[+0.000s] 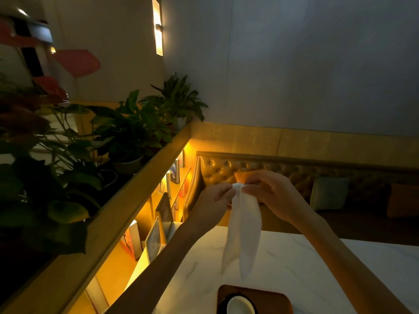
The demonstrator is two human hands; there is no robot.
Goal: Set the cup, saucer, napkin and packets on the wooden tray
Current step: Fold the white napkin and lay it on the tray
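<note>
Napkin step in hand. Both hands are raised above the tabletop (283, 257), w/ the white napkin (243, 232) pinched at its top between them. Left hand (215, 198) has fingers curled shut on the top corner; right hand (269, 191) is closed on the same bunched corner from the other side, fingertips near touching the left's. The cloth hangs down limp in two loose folds, its lower tip clear of the tabletop, above and a bit behind the wooden tray (272, 298).

The tray sits at the bottom edge of view on the white marble top. On it a dark saucer (223, 302) w/ a white cup (240, 305) on it, both cut off by the frame, so that part looks done. No packets in view; prob. out of frame, can't tell.

Next move, as I judge it: napkin needs opening or folding flat, then lowering onto the bare wood to the right of the cup. It's floppy, so it'll need both hands or a fold first, and the hanging tip could brush the cup on the way down.

Around: tufted leather bench (226, 168) w/ cushions behind the table, potted plants (127, 132) on a ledge at left, lit shelf w/ books (156, 232) below it. None of this blocks the path; dim light is the main nuisance.
</note>
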